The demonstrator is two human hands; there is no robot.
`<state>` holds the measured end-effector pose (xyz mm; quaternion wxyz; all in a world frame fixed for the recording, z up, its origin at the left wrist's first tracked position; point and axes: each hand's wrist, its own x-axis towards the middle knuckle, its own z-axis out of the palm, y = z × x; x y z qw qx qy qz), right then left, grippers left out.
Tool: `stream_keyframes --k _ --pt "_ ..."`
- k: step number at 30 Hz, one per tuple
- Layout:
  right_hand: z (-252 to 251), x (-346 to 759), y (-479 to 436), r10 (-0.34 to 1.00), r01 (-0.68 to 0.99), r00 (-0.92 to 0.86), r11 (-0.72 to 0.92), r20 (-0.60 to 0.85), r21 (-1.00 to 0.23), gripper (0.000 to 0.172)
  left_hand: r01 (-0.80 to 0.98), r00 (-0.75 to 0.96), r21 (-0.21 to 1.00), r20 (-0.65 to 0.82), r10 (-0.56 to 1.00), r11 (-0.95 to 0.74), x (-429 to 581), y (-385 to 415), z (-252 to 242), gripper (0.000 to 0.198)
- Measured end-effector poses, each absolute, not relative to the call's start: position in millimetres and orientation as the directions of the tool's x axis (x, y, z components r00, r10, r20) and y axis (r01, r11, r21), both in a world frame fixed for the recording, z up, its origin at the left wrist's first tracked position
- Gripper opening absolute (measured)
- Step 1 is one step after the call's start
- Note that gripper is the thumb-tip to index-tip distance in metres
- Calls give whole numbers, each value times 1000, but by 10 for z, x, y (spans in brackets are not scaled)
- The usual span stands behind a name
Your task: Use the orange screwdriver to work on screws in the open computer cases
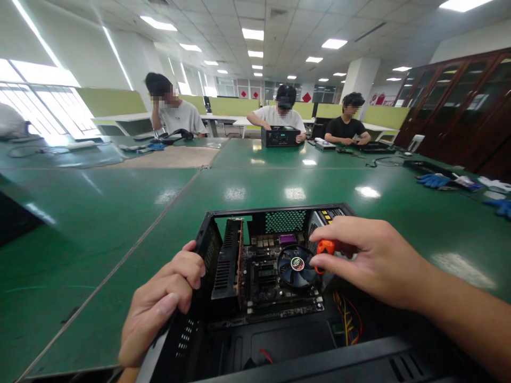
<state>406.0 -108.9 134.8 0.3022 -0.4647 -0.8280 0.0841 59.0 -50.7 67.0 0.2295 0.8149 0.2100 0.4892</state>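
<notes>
An open black computer case (207, 226) lies on the green table in front of me. Inside it I see a motherboard (275, 282) with a round black fan (295, 264) and an upright card at the left. My left hand (159, 306) grips the case's left wall, fingers curled over its edge. My right hand (371, 258) reaches in from the right and pinches the orange handle of a screwdriver (325, 249) held just right of the fan. Its tip is hidden behind the fan.
The green table (120, 223) stretches far ahead. Three other people sit at its far end, one at another black case (280, 136). Blue gloves (433, 181) lie at the right. Red and yellow wires (347, 314) run inside my case.
</notes>
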Motion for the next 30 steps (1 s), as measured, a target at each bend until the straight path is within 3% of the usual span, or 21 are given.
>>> stream_keyframes --k 6,10,13,18,30 --pt "1600 4019 -1126 781 702 -495 618 382 -354 35 99 387 605 708 591 -790 618 -514 645 40" --pt "1764 3813 -954 712 644 -532 692 458 -327 28 78 365 608 720 590 -790 631 -524 618 41" --pt "1713 3669 -808 680 604 -593 730 432 -320 28 66 328 620 726 604 -782 641 -539 592 42" --pt "1542 3636 -732 717 600 -560 697 415 -394 30 60 312 630 725 614 -774 661 -557 573 43" --pt "1478 3634 -710 724 620 -590 690 359 -373 31 59 326 631 720 612 -774 621 -542 560 41"
